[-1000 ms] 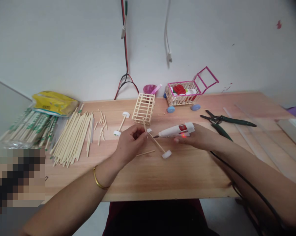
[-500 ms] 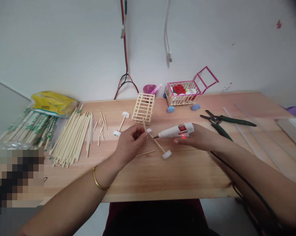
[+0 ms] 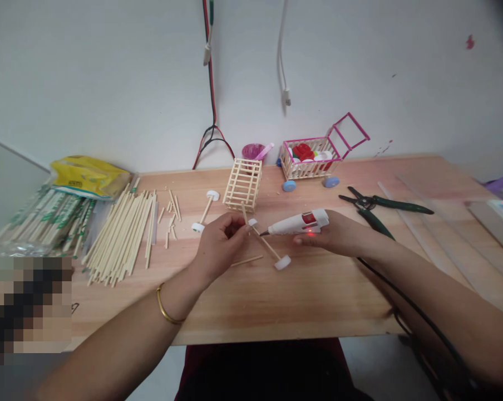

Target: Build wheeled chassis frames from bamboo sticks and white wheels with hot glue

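My left hand (image 3: 226, 236) pinches a short wooden stick (image 3: 244, 211) between thumb and fingers. That stick crosses the upper end of an axle stick (image 3: 270, 247), which has a white cap wheel (image 3: 282, 262) at its near end and another white cap (image 3: 252, 222) by my fingertips. Wrapped round a white glue gun (image 3: 293, 224) is my right hand (image 3: 324, 231); the gun's red light glows and its nozzle is at the axle, close to the crossing. Whether glue is coming out cannot be made out. A loose stick (image 3: 247, 260) lies below my left hand.
Behind my hands stand a stick crate (image 3: 243, 184) and a pink-trimmed cart (image 3: 312, 159) holding caps. A second wheeled axle (image 3: 207, 210) lies left of them. Sticks (image 3: 122, 239) are piled at left, near a yellow packet (image 3: 88, 175). Green-handled pliers (image 3: 370, 203) lie right; the gun's cord (image 3: 410, 303) trails under my right arm.
The view has shifted very slightly. Both hands, the stick, the axle and the glue gun hold almost the same positions as before.
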{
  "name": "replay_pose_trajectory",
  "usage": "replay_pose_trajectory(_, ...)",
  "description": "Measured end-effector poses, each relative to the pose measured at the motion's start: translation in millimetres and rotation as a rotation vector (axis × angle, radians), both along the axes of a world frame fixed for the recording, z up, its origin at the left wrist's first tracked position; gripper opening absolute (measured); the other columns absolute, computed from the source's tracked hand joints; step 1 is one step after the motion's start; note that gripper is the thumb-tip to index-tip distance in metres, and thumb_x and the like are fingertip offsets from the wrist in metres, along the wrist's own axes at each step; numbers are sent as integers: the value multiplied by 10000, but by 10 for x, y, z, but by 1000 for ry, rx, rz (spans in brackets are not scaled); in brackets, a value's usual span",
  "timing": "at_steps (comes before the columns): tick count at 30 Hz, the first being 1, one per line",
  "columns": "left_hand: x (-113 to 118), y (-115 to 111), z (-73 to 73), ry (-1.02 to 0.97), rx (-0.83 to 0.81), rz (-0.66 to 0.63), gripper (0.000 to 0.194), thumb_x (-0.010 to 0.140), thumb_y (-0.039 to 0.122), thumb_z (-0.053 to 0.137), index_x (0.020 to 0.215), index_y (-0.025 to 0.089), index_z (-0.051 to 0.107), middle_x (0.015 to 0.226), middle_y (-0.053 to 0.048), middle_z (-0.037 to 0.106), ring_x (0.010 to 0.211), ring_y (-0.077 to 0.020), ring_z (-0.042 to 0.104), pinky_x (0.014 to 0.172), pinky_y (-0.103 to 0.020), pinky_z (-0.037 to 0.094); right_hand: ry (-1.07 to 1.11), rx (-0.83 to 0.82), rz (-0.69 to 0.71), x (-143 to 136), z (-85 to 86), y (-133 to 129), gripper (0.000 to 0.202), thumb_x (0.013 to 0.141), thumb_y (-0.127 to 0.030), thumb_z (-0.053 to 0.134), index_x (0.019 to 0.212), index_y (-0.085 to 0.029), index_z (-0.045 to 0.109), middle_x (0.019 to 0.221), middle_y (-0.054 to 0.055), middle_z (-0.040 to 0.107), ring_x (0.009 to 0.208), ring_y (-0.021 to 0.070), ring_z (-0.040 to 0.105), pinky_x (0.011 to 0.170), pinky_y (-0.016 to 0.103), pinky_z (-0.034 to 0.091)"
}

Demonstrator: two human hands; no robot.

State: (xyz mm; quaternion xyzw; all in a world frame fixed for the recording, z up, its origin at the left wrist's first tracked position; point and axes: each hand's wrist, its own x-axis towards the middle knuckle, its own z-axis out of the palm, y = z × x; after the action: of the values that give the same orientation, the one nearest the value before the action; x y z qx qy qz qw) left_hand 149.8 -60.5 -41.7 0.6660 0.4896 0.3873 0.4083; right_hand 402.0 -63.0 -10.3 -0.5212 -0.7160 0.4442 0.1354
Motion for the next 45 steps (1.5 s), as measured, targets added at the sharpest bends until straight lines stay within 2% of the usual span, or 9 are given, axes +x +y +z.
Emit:
replay_pose_trajectory(6,-2,-1,1,2,12,0,126,806,289,612,768,170,596,621,33,520,549,-80,428,507,-208,341,-5,5,-12,7,-18,5,429,759,-440,647,1131,-229,678,1033,51,723,947,263,657,836,379,519)
replay_pose_trajectory(21,3,-5,3,4,-20,6,140,801,306,613,772,170,592,614,36,514,546,-82,424,501,-207,334,5,8,-17,4,-18,2,389,757,-430,659,1103,-254,687,1016,31,726,953,259,656,839,363,520)
replay_pose_trajectory(27,-11,2,0,28,23,1,127,816,285,605,771,167,586,623,37,509,545,-77,429,504,-200,336,-11,28,-8,5,-24,2,404,762,-447,643,1098,-228,690,991,44,730,934,265,656,827,383,517)
replay_pose_trajectory(32,0,7,33,48,135,7,77,805,225,609,765,166,581,813,-5,578,594,-68,482,541,-197,385,-17,30,-15,10,-35,6,412,757,-447,649,1108,-233,686,1015,42,726,942,267,652,824,379,517)
replay_pose_trajectory(36,14,-1,17,-12,53,-17,94,817,245,592,782,170,547,976,-51,629,569,-64,557,518,-204,436,-26,26,-11,12,-36,11,393,760,-446,647,1099,-252,689,1022,33,725,949,265,653,831,375,518)
replay_pose_trajectory(42,17,-2,-51,-85,-97,-41,114,824,298,588,845,197,538,682,-9,662,560,-125,639,483,-210,469,-34,22,-12,9,-36,14,401,752,-444,653,1102,-253,688,992,27,730,915,256,660,800,366,523)
replay_pose_trajectory(45,28,-5,-34,-81,-131,-30,123,817,304,596,862,195,563,630,-10,669,578,-144,657,508,-224,490,-25,10,-9,8,-32,11,408,751,-441,652,1109,-248,683,1009,30,727,932,261,657,825,382,519)
